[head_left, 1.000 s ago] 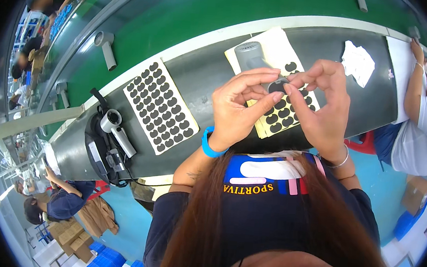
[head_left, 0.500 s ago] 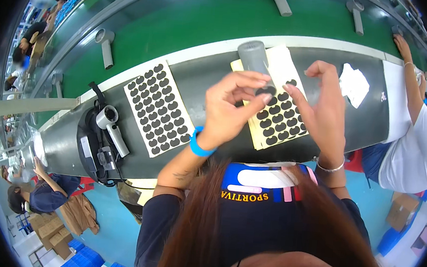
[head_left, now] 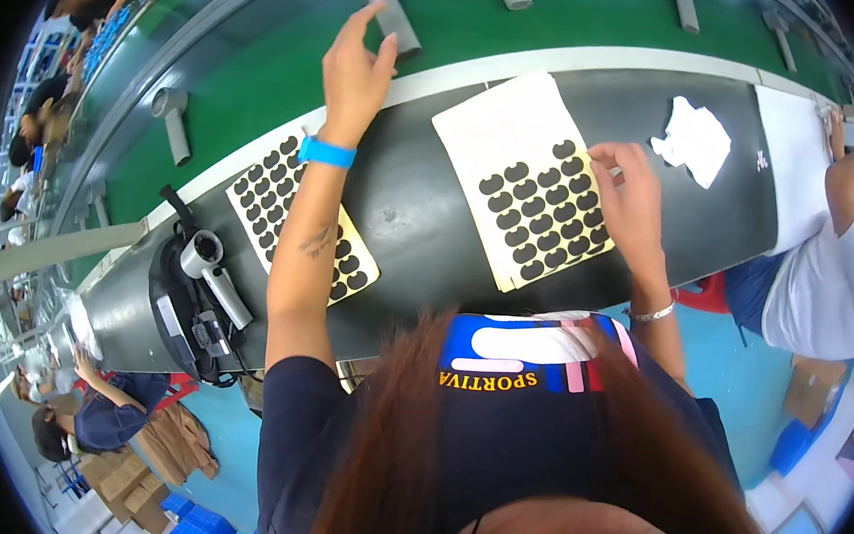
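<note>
My left hand (head_left: pixel 355 76) reaches over the green belt at the far side, fingers apart and thumb spread. Its fingertips are beside a grey hair dryer body (head_left: pixel 398 26) lying on the belt; I cannot tell whether they touch. At the right edge of a stacked sticker sheet (head_left: pixel 468 130), my right hand (head_left: pixel 628 193) has its thumb and forefinger curled close together. What is between them, if anything, is too small to make out. The sheet carries rows of black notched round stickers (head_left: pixel 541 224), with bare backing at its upper left. My left forearm partly covers a second sticker sheet (head_left: pixel 353 251).
A black bag (head_left: pixel 172 292) with a grey hair dryer (head_left: pixel 224 291) on it lies at the left of the black table. Crumpled white paper (head_left: pixel 696 143) is at the right. More dryer bodies (head_left: pixel 172 126) lie on the belt. A co-worker (head_left: pixel 818 268) sits at the right.
My left hand has moved from above the sticker sheet to the belt and let go of the grey dryer body there. My right hand has lowered to the sheet's edge, its fingers closing.
</note>
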{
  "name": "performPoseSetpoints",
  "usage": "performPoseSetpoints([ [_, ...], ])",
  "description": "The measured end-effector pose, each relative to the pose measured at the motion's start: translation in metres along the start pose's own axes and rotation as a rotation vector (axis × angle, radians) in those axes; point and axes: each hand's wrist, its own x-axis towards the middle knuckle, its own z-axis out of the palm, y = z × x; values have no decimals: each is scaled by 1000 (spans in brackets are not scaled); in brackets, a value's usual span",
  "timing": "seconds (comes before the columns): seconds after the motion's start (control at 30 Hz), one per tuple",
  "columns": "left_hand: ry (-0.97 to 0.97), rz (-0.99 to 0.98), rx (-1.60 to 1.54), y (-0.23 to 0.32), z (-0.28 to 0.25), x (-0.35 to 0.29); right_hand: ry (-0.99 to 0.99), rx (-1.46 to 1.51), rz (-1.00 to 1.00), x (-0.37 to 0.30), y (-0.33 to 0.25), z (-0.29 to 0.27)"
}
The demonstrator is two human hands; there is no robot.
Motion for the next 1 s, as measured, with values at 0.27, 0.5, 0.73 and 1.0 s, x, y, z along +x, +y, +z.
performPoseSetpoints([
  [0.27,-566,410,-60,62,48,-80,1,-142,-80,15,19,21],
  [0.5,-597,450,56,53,57,-88,-119,-37,0,19,19,16],
  [0.73,-601,442,40,53,55,-88,-186,188,-56,77,14,-4],
  [1.0,-622,423,20,52,56,-92,-21,-165,-194,187,-30,110],
])
